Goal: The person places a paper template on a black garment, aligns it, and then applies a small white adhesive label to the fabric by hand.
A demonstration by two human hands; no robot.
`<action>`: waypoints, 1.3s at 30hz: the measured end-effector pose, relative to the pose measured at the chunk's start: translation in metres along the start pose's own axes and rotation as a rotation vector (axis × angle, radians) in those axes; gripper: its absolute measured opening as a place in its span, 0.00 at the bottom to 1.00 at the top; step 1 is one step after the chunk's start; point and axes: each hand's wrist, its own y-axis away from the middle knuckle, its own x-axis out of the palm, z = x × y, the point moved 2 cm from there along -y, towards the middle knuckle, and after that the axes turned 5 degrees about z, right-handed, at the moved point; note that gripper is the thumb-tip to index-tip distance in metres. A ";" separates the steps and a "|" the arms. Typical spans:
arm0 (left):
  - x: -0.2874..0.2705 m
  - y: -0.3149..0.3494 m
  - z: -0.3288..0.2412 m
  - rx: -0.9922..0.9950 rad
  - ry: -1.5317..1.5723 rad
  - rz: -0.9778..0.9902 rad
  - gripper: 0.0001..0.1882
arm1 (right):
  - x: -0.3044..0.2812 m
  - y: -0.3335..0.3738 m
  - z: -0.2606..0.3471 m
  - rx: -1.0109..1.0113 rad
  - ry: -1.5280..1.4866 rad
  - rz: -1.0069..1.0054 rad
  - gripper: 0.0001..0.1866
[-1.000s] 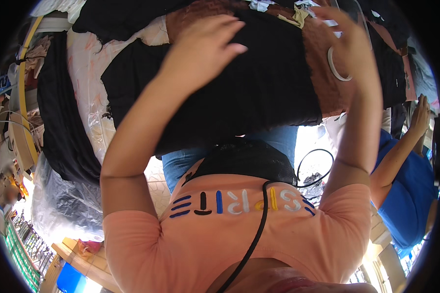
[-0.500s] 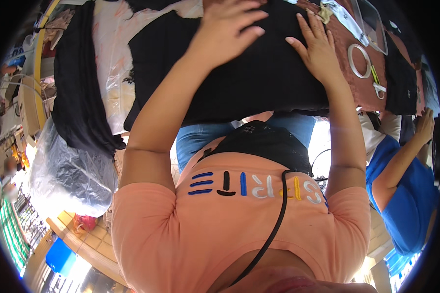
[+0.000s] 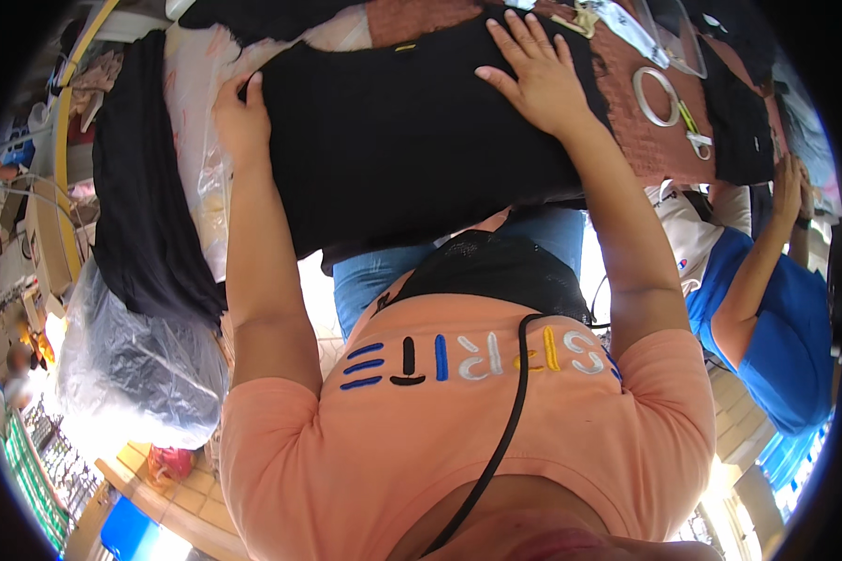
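Black draped fabric [image 3: 136, 178] far left, then left hand [image 3: 242, 122], just shifted from over the middle to the left edge of the flat black cloth garment [image 3: 393, 140], so now framed both sides. Grip there loosely curled, can't tell if pinching. Right hand [image 3: 544, 92] spread wide, palm down on top, nothing held. White round ring [image 3: 637, 98] further right.

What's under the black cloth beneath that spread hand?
Brown fabric shows beyond the far and right edges of the black cloth; plastic sheeting shows on its left. Whatever lies directly beneath is covered.
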 end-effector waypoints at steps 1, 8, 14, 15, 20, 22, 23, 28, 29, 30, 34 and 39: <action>-0.005 0.001 0.005 0.012 -0.047 -0.008 0.10 | -0.004 -0.005 0.001 -0.006 -0.013 -0.009 0.38; -0.013 0.011 -0.004 0.174 -0.248 -0.007 0.17 | -0.007 -0.002 0.009 0.033 -0.058 0.051 0.41; 0.011 0.051 -0.053 0.174 -0.437 0.302 0.33 | -0.012 -0.002 0.012 0.033 -0.138 0.042 0.39; 0.017 0.053 -0.057 0.133 -0.481 0.370 0.35 | -0.017 -0.006 0.009 0.023 -0.153 0.018 0.38; 0.006 0.058 -0.056 0.080 -0.486 0.381 0.38 | -0.060 -0.061 -0.047 -0.001 -0.346 -0.451 0.19; 0.005 0.057 -0.055 0.074 -0.476 0.376 0.38 | -0.043 -0.089 -0.105 0.072 -0.171 -0.437 0.21; 0.010 0.057 -0.060 0.082 -0.457 0.379 0.38 | -0.028 -0.097 -0.144 0.116 -0.027 -0.419 0.25; 0.028 0.053 -0.069 0.132 -0.402 0.364 0.37 | 0.008 -0.105 -0.261 0.260 0.296 -0.176 0.22; 0.034 0.053 -0.074 0.149 -0.385 0.369 0.37 | 0.006 -0.099 -0.277 0.271 0.329 -0.157 0.20; 0.025 0.055 -0.068 0.130 -0.420 0.363 0.37 | 0.014 -0.111 -0.252 0.377 0.292 -0.076 0.15; 0.005 0.060 -0.048 0.112 -0.483 0.312 0.37 | -0.059 -0.142 -0.162 0.464 0.075 -0.198 0.18; 0.021 0.055 -0.056 0.180 -0.430 0.294 0.38 | -0.173 -0.048 -0.129 0.338 0.129 -0.656 0.10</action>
